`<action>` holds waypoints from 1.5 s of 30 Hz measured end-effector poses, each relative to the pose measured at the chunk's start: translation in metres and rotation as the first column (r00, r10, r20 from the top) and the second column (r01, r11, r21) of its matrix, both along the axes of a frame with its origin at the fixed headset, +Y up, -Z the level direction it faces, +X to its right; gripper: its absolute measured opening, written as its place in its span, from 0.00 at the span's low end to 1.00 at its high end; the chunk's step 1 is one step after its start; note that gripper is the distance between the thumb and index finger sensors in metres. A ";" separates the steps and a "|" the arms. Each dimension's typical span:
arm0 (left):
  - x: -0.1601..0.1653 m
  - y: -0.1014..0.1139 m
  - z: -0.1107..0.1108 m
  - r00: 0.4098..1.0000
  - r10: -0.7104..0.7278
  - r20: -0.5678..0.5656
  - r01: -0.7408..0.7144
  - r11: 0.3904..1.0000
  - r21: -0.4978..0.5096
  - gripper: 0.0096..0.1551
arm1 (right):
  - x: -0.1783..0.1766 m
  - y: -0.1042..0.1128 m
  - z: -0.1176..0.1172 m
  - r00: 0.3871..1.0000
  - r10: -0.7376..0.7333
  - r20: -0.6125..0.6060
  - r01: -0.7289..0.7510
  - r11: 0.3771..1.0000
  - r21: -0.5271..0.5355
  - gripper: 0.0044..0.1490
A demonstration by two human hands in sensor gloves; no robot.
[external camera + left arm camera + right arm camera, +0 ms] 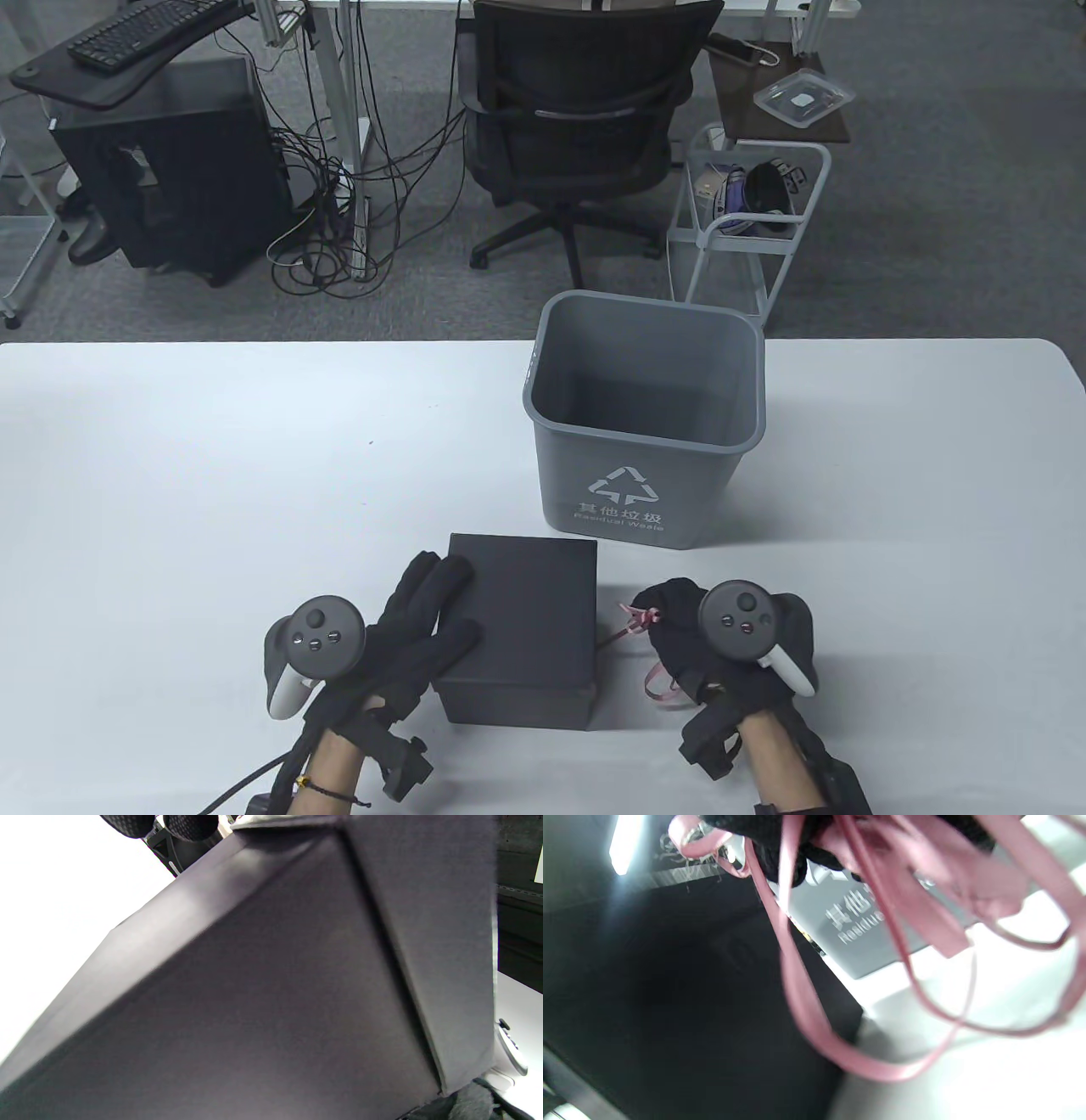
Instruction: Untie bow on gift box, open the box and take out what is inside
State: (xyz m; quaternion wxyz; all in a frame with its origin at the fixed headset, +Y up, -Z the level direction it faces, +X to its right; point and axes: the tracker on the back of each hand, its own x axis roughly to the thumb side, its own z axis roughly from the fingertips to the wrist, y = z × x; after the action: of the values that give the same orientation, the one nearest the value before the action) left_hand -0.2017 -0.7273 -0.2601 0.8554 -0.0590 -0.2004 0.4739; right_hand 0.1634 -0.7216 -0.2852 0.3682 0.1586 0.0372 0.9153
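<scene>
A black gift box (522, 624) with its lid on sits near the table's front edge; its side fills the left wrist view (271, 993). My left hand (424, 615) lies with straight fingers on the lid's left part. The pink ribbon (638, 624) is off the box and bunched in my right hand (679, 620), just right of the box, with loops hanging down to the table. In the right wrist view the ribbon (806, 997) dangles from my curled fingers beside the box (670, 1005).
A grey waste bin (645, 424) stands open just behind the box, its printed side also in the right wrist view (857, 925). The white table (212, 475) stretches left and right. Beyond it are an office chair (577, 127) and a wire cart (747, 221).
</scene>
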 end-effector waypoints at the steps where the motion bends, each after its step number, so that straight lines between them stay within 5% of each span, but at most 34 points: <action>1: 0.000 0.000 0.000 1.000 -0.005 0.003 0.005 1.000 0.000 0.44 | 0.005 0.007 0.001 0.996 -0.084 -0.002 0.084 0.996 0.009 0.19; 6: 0.000 0.000 0.000 1.000 -0.002 0.004 0.002 1.000 -0.002 0.44 | 0.019 0.032 0.003 0.940 -0.336 -0.055 0.338 0.941 0.030 0.19; 10: 0.000 0.000 -0.001 1.000 -0.003 0.007 0.003 1.000 -0.003 0.44 | 0.026 0.045 0.002 0.826 -0.558 -0.083 0.560 0.829 -0.006 0.19; 14: 0.000 0.000 -0.001 1.000 -0.003 0.008 0.003 1.000 -0.003 0.44 | 0.029 0.059 0.000 0.735 -0.669 -0.111 0.669 0.742 -0.041 0.19; 18: 0.000 0.000 -0.001 1.000 -0.003 0.006 0.003 1.000 -0.004 0.44 | 0.032 0.081 -0.006 0.669 -0.738 -0.084 0.742 0.669 0.035 0.20; 25: 0.001 0.000 0.000 1.000 0.004 0.003 -0.004 1.000 -0.010 0.44 | 0.036 0.143 -0.030 0.678 -0.735 -0.029 0.733 0.672 0.104 0.23; 31: 0.000 0.000 0.000 1.000 0.003 0.001 -0.003 1.000 -0.010 0.44 | 0.044 0.174 -0.057 0.640 -0.768 0.016 0.755 0.632 0.174 0.24; 38: 0.000 0.000 0.000 1.000 0.005 0.001 -0.005 1.000 -0.014 0.44 | 0.044 0.179 -0.095 0.641 -0.765 0.054 0.763 0.644 0.063 0.24; 45: 0.000 0.000 0.001 1.000 0.001 -0.004 -0.002 1.000 -0.013 0.44 | 0.027 0.161 -0.127 0.825 -0.541 0.163 0.539 0.840 0.060 0.33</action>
State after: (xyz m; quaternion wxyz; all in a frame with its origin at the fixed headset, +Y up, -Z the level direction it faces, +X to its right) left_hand -0.2013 -0.7278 -0.2592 0.8551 -0.0634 -0.1957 0.4760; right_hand 0.1900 -0.5606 -0.4120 0.6128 0.0846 -0.0464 0.7844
